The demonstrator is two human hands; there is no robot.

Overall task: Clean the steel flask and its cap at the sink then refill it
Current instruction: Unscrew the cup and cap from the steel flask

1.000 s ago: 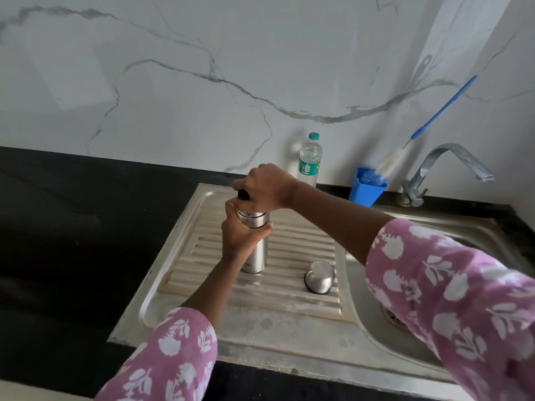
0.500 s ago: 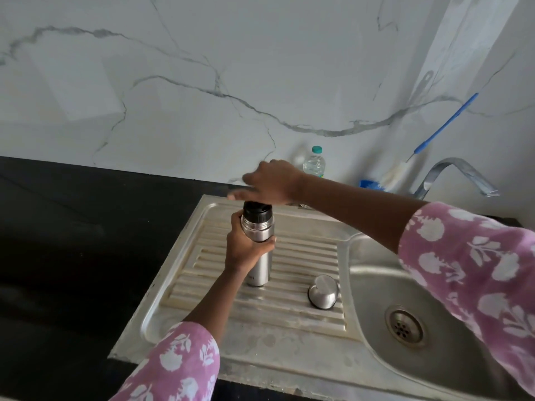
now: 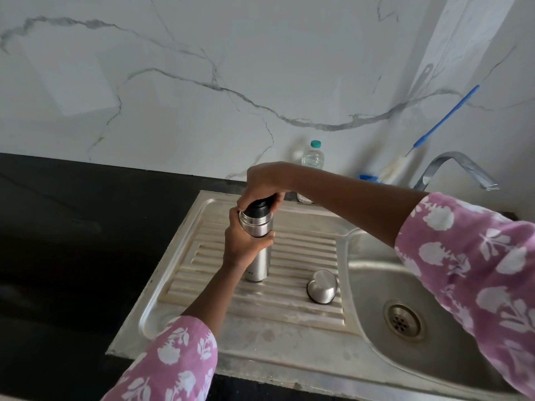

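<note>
On the ribbed drainboard (image 3: 220, 287), left hand (image 3: 243, 241) grips upright steel flask (image 3: 259, 256), right hand (image 3: 265, 183) curls round its black stopper (image 3: 257, 208), steel cap (image 3: 322, 286) lying beside.

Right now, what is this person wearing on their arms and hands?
Both arms wear loose pink sleeves printed with white flowers and leaves. The left sleeve and right sleeve stop short of the wrists. The left hand and right hand are bare, with no gloves.

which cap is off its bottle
The steel cap, lying loose on the drainboard beside the flask. The black stopper sits on the flask's neck, and the teal cap tops the plastic bottle.
</note>
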